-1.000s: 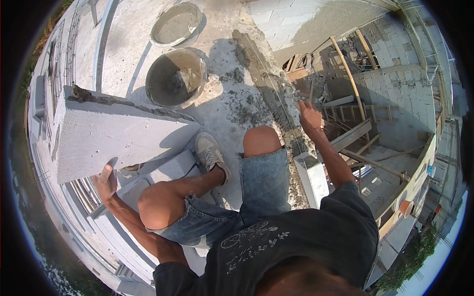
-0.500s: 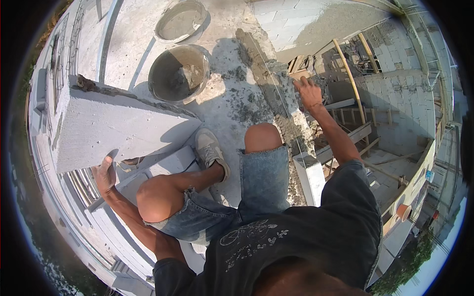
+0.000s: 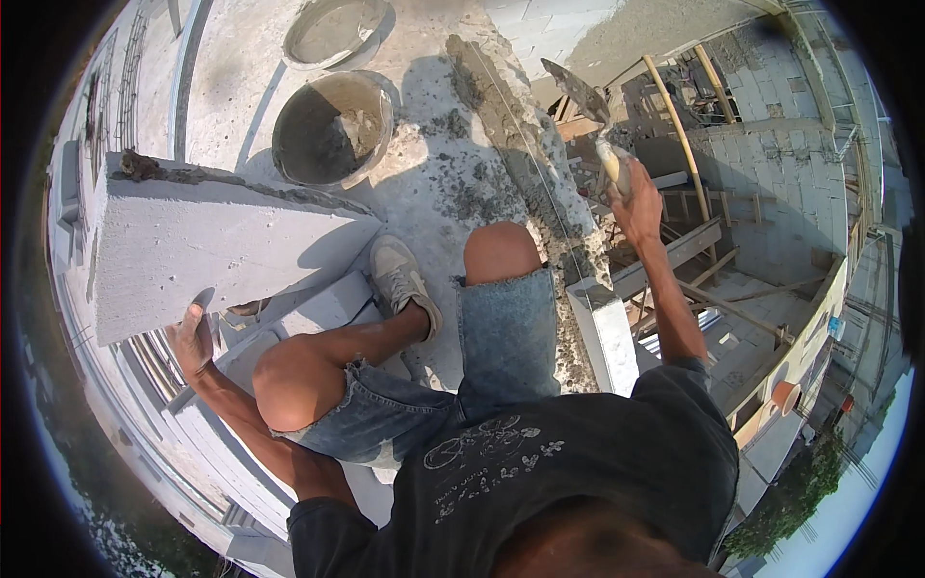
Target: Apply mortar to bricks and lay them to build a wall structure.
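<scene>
My left hand (image 3: 193,349) grips the lower edge of a big white lightweight concrete block (image 3: 217,231), thumb on its face, other fingers partly hidden. The block stands tilted to my left, with grey mortar (image 3: 275,193) along its upper edge. In my right hand (image 3: 638,202) is a trowel, fingers closed round its pale handle (image 3: 610,162). Its mortar-smeared blade (image 3: 576,94) points away from me, over the wall's far side. Left of the trowel runs a rough mortar bed (image 3: 501,130) with a taut string (image 3: 536,162) above it. A laid white block (image 3: 605,342) lies near my right thigh.
A round tub (image 3: 294,125) with some mortar stands ahead, and a second tub (image 3: 301,39) lies beyond it. More white blocks (image 3: 332,303) are by my shoe. To the right, past the wall, the level drops to timber props (image 3: 679,144) and planks.
A trowel now shows in my right hand, raised with its blade forward; before, no trowel was visible there. My left hand stays on the block. The view has shifted slightly.
</scene>
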Available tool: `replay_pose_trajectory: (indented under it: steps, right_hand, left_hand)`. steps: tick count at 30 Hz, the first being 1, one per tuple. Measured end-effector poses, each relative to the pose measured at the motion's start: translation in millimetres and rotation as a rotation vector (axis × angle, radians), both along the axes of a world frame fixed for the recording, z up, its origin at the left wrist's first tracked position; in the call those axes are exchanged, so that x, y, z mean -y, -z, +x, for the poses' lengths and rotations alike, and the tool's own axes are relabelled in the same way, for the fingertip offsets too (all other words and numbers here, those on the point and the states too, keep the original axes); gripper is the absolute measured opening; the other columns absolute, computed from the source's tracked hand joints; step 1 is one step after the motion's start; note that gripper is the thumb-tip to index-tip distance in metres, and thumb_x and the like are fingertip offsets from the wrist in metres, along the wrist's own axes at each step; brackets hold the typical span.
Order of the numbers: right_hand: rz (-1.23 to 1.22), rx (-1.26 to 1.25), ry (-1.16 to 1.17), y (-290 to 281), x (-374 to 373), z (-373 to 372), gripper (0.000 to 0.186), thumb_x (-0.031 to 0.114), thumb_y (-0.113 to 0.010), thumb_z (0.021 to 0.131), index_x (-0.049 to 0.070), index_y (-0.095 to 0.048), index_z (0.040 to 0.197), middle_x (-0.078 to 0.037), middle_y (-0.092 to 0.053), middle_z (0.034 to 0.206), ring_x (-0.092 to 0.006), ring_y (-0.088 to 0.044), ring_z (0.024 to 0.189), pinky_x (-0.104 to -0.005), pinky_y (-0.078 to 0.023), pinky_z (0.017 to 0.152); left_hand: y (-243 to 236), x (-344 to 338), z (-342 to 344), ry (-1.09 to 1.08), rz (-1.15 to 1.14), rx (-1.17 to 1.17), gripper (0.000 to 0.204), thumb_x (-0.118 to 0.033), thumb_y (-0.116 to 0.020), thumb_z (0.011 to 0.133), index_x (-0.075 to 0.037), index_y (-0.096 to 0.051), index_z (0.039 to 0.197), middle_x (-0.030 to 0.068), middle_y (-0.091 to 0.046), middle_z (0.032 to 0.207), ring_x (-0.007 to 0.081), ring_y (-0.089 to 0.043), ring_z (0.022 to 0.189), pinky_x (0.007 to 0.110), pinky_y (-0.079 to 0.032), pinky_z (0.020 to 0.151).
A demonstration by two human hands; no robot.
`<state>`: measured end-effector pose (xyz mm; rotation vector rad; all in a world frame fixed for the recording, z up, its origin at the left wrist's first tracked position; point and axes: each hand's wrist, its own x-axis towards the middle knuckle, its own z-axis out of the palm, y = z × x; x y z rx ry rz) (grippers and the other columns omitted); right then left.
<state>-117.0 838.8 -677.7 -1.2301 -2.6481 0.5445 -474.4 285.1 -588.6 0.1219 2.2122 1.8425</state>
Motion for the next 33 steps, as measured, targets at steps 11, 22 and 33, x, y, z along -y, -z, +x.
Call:
replay_pose_trajectory:
  steps: [11,22,33]
  right_hand:
    - [-0.291,0.328,-0.01,68,29,-13,0.072,0.016,-0.068,0.081,0.02,-0.034,0.144,-0.027,-0.051,0.129,-0.0459,-0.061,0.097,-0.0502,-0.051,0.083]
    - [-0.18,-0.221,-0.319,-35,56,-94,0.052,0.019,-0.064,0.09,0.003,-0.044,0.135,-0.021,-0.059,0.121,-0.0336,-0.064,0.101,-0.0397,-0.05,0.087]
    - [0.467,0.198,-0.808,30,147,-373,0.01,0.01,-0.066,0.073,0.014,-0.074,0.079,-0.007,-0.07,0.073,-0.0254,-0.07,0.075,-0.0372,-0.052,0.058]
  left_hand:
    - [3,-5,-1,0.017,0.011,0.006,0.079,-0.024,-0.087,0.067,0.009,-0.047,0.127,0.0167,-0.058,0.114,0.0264,-0.059,0.103,0.039,-0.045,0.096]
    - [6,10,2,-0.015,0.025,0.016,0.079,-0.024,-0.087,0.067,0.009,-0.047,0.127,0.0169,-0.059,0.113,0.0266,-0.059,0.102,0.039,-0.046,0.096]
    - [-13,-12,10,-0.027,0.004,0.035,0.079,-0.02,-0.09,0.058,0.011,-0.052,0.121,0.0189,-0.061,0.109,0.0289,-0.061,0.101,0.041,-0.047,0.095]
